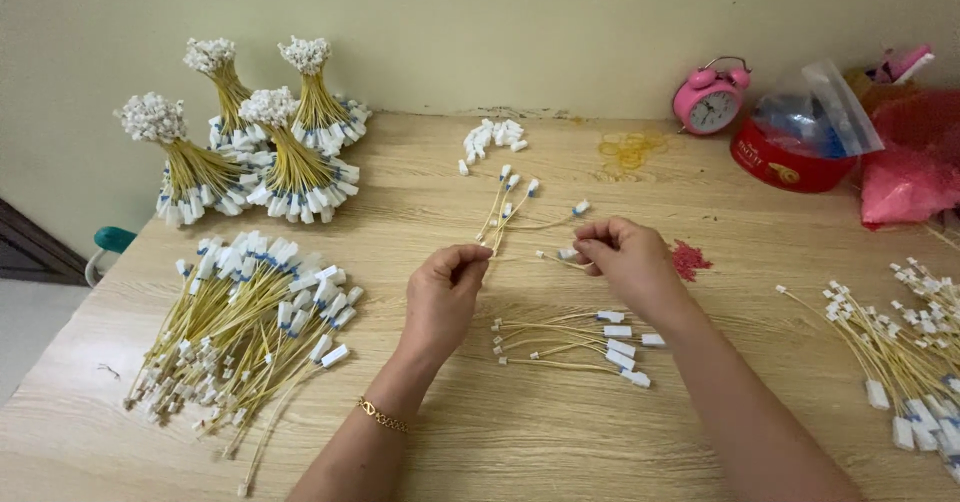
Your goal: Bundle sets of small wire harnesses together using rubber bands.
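My left hand [445, 297] pinches a small bunch of thin yellow wires [503, 212] whose white connector ends fan out away from me. My right hand [625, 259] holds one yellow wire with a white connector [581, 207] between finger and thumb, close to the left hand's bunch. Below both hands, a few finished yellow wires with white plugs [575, 347] lie flat on the wooden table [540, 442].
A big loose heap of yellow wires [245, 327] lies left, with upright tied bundles [265, 157] behind it. More wires [905, 357] lie right. White connectors [492, 140], yellow rubber bands [628, 149], a pink alarm clock [708, 102], a red tin [790, 162] and red bits [688, 259] sit farther back.
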